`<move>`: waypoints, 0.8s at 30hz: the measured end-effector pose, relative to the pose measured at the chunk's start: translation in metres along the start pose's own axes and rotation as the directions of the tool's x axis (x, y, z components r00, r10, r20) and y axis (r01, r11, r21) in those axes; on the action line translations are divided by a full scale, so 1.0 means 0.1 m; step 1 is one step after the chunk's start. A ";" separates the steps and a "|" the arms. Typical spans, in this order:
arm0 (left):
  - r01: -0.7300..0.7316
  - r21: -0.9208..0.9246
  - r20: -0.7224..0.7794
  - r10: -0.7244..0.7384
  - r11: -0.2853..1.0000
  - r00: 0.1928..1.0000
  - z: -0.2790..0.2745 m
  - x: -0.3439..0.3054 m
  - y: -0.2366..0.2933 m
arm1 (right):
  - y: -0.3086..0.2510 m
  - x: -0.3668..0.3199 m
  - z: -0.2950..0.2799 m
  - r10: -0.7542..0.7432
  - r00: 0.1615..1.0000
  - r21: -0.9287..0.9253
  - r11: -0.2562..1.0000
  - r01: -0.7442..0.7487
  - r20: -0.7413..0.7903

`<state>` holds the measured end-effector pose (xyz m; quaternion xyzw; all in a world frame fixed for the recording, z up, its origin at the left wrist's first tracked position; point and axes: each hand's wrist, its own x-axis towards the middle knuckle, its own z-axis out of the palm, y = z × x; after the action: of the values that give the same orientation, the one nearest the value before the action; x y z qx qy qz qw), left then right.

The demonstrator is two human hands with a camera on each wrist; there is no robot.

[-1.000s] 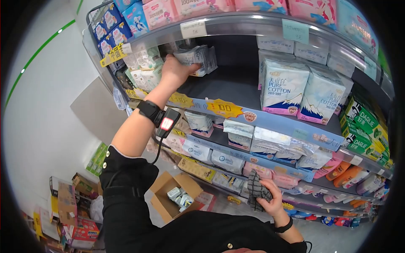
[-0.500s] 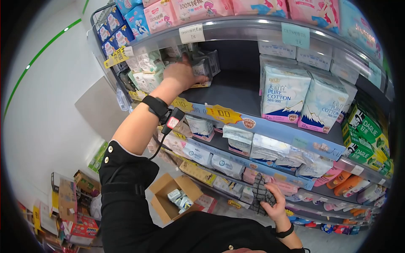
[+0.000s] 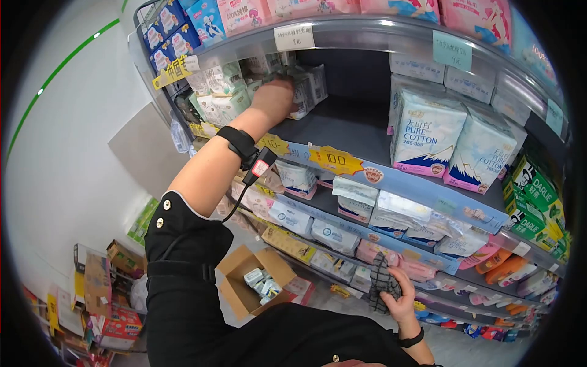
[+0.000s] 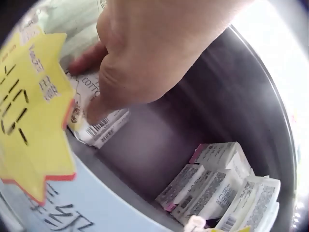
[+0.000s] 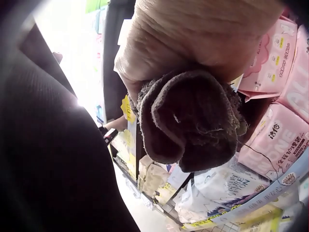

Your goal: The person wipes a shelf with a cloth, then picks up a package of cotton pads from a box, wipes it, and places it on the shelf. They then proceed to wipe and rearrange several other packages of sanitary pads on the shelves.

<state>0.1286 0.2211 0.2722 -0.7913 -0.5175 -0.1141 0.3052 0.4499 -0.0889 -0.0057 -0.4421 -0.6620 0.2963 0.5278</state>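
Note:
At the left of the upper shelf my left hand (image 3: pixel 273 101) is on a white pack of sanitary pads (image 3: pixel 301 98). In the left wrist view the thumb (image 4: pixel 96 112) lies on the front of that pack (image 4: pixel 110 124), which is lettered COTTON, and another finger bends at its far side. More packs stand beside it. My right hand (image 3: pixel 402 295), low in front of the lower shelves, grips a grey checked cloth (image 3: pixel 384 284). The right wrist view shows the cloth (image 5: pixel 193 121) folded into a thick bundle under the fingers.
Large Pure Cotton packs (image 3: pixel 428 131) stand at the right of the upper shelf, with green Darlie boxes (image 3: pixel 538 199) beyond. A yellow price tag (image 3: pixel 335 160) sticks up along the shelf edge. An open cardboard box (image 3: pixel 235 269) with small packs stands on the floor.
My left hand has moved a little right and deeper along the packs, its thumb and fingers drawing in from a spread pose. The right hand keeps hold of the cloth.

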 end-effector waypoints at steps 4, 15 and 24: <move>-0.029 -0.009 -0.089 0.028 1.000 0.996 0.04 -0.03 -0.06 | 0.03 -0.06 0.07 0.048 0.999 0.062 0.997 -0.048 -0.001; -0.108 -0.195 -0.347 0.034 0.975 0.937 -0.76 -0.81 -0.17 | 0.05 -0.12 0.40 0.119 0.993 0.010 0.993 -0.119 0.028; -0.730 -0.513 -0.763 0.151 0.451 0.629 -1.32 -2.53 -0.11 | -0.24 -0.19 1.39 0.249 0.966 -0.067 0.967 -0.245 0.064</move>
<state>0.0256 -0.0447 0.2545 -0.8650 -0.0350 -0.4921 0.0911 0.3109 -0.1064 -0.0304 -0.5257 -0.6287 0.3557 0.4494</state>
